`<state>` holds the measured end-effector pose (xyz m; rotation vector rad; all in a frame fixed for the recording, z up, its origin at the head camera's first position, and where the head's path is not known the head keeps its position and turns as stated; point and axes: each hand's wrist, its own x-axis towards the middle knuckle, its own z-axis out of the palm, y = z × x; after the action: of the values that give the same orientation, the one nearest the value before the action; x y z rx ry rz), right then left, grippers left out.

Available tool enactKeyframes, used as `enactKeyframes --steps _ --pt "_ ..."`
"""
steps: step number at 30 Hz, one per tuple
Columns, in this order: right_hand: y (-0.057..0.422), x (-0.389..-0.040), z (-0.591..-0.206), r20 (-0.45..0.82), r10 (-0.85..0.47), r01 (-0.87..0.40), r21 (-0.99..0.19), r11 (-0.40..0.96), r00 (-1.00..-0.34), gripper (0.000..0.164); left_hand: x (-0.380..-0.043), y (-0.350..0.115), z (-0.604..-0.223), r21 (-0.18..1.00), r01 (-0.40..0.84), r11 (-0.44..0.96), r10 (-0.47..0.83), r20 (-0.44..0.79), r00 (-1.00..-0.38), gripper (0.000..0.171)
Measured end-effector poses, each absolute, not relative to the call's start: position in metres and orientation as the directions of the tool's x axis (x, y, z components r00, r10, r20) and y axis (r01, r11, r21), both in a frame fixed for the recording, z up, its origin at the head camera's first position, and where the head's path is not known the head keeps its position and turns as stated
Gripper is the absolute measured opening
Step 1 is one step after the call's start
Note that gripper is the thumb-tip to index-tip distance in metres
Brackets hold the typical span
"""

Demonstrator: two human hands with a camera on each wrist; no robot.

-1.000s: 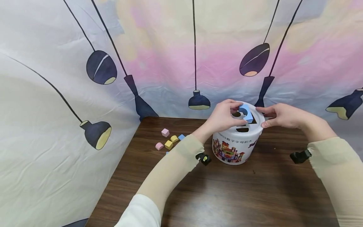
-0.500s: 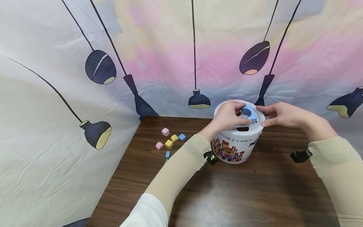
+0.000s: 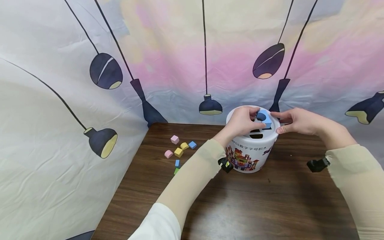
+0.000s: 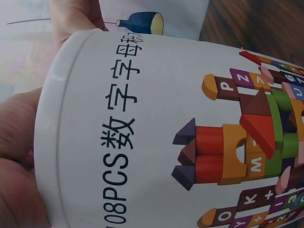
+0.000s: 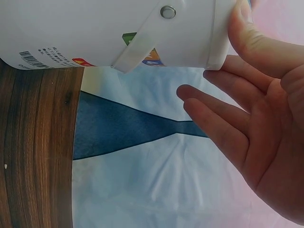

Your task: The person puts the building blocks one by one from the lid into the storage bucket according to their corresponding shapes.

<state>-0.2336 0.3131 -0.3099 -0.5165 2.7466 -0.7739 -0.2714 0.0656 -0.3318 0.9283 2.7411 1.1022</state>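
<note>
My left hand (image 3: 243,120) pinches a blue block (image 3: 267,123) with a rounded cutout between thumb and fingers. The block is at the right part of the white lid, above a dark hole; how much it touches the lid is hard to tell. Below it stands a white bucket (image 3: 251,158) printed with toy buildings, upright on the table. My right hand (image 3: 300,122) touches the right side of the bucket's rim with thumb and fingertips. In the right wrist view, its other fingers (image 5: 213,121) extend past the rim. The left wrist view is mostly filled by the bucket's printed wall (image 4: 156,104).
Left of the bucket, small blocks lie scattered on the wooden table (image 3: 240,206): a pink cube (image 3: 175,139), a yellow cube (image 3: 178,152), a blue one (image 3: 192,145) and several others. A patterned cloth (image 3: 180,66) hangs behind the table. A white handle (image 5: 142,42) hangs at the bucket's side.
My left hand has shifted slightly right, and the blue block has moved right and turned over the lid. More small blocks show beside the left forearm. The right hand stays at the rim.
</note>
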Motion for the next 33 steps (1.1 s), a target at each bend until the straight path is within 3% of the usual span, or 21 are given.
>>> enactKeyframes --steps 33 --pt "0.3116 -0.2304 -0.3099 -0.129 -0.378 -0.259 -0.527 0.81 -0.917 0.081 -0.2687 0.0695 -0.3369 0.544 0.565 0.62 0.564 0.192 -0.803 0.061"
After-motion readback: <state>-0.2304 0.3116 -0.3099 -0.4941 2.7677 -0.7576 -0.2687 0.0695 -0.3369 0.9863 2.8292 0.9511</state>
